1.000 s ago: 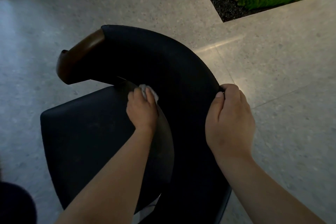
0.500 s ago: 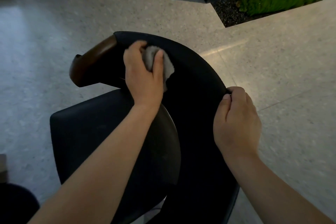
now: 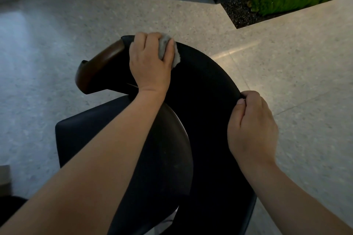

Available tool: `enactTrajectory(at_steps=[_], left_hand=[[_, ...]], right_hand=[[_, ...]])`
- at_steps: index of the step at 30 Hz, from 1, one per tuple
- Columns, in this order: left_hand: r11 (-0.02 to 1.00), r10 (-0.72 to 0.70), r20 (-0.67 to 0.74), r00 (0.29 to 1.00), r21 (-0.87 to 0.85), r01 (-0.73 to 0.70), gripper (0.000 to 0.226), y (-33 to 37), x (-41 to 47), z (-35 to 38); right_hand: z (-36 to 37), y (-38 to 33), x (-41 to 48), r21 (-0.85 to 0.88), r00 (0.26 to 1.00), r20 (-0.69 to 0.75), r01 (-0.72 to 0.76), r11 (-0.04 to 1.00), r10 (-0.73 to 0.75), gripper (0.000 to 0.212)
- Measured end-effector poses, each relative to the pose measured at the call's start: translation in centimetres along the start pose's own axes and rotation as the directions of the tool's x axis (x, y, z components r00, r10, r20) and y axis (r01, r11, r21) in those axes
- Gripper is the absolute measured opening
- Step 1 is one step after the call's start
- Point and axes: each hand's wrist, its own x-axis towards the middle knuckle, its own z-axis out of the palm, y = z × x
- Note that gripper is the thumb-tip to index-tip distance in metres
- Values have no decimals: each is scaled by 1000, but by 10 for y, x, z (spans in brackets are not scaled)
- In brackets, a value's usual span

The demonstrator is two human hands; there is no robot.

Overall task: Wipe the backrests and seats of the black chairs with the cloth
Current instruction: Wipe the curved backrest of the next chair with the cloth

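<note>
Gripped by the left hand (image 3: 150, 63), the cloth (image 3: 164, 46) is being swept farther toward 12 o'clock; the backrest (image 3: 202, 89) is still being clutched by the right hand (image 3: 252, 128).

- Reaching higher: the left hand (image 3: 150, 63), pressed a second ago low on the inner face of the backrest (image 3: 202, 86) just above the seat (image 3: 91, 129), has climbed to the backrest's top rim, next to the brown wooden arm-end (image 3: 101, 65).
- Half a second ago it was partway up, on the backrest's upper curve.
- The cloth (image 3: 163, 46), at first a small pale scrap peeking past the fingertips, now shows as a grey wad bunched between fingers and thumb, with a fold spilling out past the thumb.
- The left forearm (image 3: 114, 149) now stretches farther out across the chair, covering more of the seat's rear.
</note>
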Motion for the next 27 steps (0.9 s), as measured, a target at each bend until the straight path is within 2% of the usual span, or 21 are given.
enactTrajectory(at_steps=[3, 6, 9, 13, 15, 17, 19, 22, 24, 25, 27], left_hand=[[991, -109, 16, 994, -77, 110, 36, -5, -19, 3], [960, -208, 175, 962, -152, 235, 37, -23, -56, 8], [921, -270, 380, 885, -167, 353, 26, -47, -95, 16], [872, -383, 522, 762, -66, 484, 27, -63, -115, 27], [871, -387, 566, 728, -35, 491, 27, -64, -117, 25], [894, -342, 544, 766, -63, 443, 26, -63, -115, 14], [913, -290, 453, 843, -131, 386, 23, -56, -104, -3], [963, -206, 201, 958, -130, 235, 24, -35, -64, -28], [986, -139, 23, 990, -88, 140, 32, -22, -28, -35], [993, -107, -22, 994, -57, 106, 35, -18, -10, -37], [997, -58, -15, 998, 58, 59, 36, -17, 17, -36]], right_hand=[[0, 0, 0, 1, 1000, 5, 1, 1000, -1, 27], [1, 1, 0, -2, 1000, 5, 6, 1000, -6, 27], [1, 1, 1, 7, 1000, -5, 11, 1000, -11, 25], [1, 1, 0, 2, 1000, 5, 14, 1000, -14, 24], [0, 1, 0, 1, 1000, 6, 13, 1000, -13, 25], [0, 1, -1, 4, 1000, 4, 16, 1000, -16, 25], [-1, 1, -1, 5, 1000, 3, 15, 1000, -15, 24], [-1, 0, -1, 1, 1000, -3, 10, 1000, -10, 27], [0, -1, -1, 7, 1000, -9, 13, 1000, -13, 27], [0, -1, -1, 9, 1000, -12, 13, 1000, -13, 27], [0, -1, -1, 8, 1000, -12, 10, 1000, -10, 25]])
